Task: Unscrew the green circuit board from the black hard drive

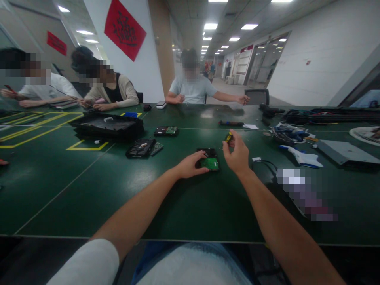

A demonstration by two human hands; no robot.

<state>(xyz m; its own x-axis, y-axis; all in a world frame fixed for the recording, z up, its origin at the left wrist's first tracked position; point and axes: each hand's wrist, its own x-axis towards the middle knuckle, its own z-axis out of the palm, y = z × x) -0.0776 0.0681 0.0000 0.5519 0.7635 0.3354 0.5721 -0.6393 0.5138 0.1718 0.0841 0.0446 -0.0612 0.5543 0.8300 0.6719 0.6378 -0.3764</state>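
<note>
A hard drive (211,163) lies on the green table in front of me, its green circuit board facing up. My left hand (192,164) grips it from the left, fingers over the far part and thumb along the near edge. To the right and slightly above, my right hand (237,153) pinches a screwdriver (228,137) by its yellow and black handle. The screwdriver's shaft and tip cannot be made out. Beyond the drive, a second hard drive (166,131) rests on the table with part of its green board showing.
At left are a large black tray (107,126), a black drive casing (141,148) and a loose circuit board (156,148). To the right lie bundled wires (289,133), a blue and white cloth-like piece (303,156) and a grey metal box (348,152). Several people sit around the table.
</note>
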